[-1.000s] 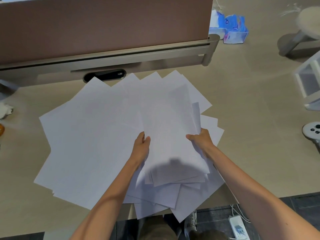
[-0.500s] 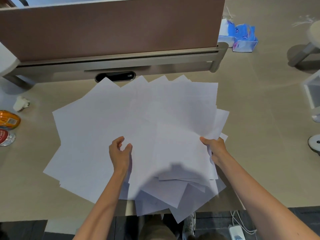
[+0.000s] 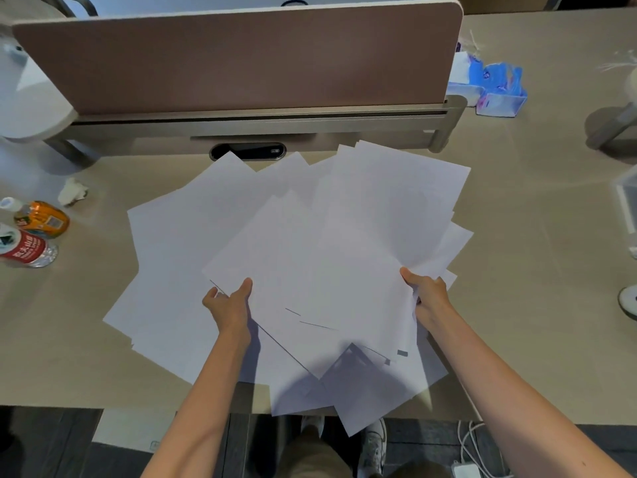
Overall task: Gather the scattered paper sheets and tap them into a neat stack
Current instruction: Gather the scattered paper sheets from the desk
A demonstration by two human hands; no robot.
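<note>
Several white paper sheets (image 3: 310, 243) lie fanned out and overlapping across the beige desk (image 3: 517, 270), some hanging over its near edge. My left hand (image 3: 229, 303) grips the left edge of the upper sheets, thumb on top and fingers under the paper. My right hand (image 3: 427, 294) holds the right edge of the same sheets, thumb on top. The sheets between my hands are slightly lifted and skewed against each other.
A brown divider panel (image 3: 241, 60) on a metal rail runs along the back. Two bottles (image 3: 31, 236) and a crumpled tissue (image 3: 72, 194) lie at the left. Blue tissue packs (image 3: 496, 88) sit at the back right. A power strip and cables (image 3: 472, 457) are on the floor.
My left hand let go, moved left and took hold of more sheets at their left edge. My right hand kept its hold and shifted right. The held bundle grew wider.
</note>
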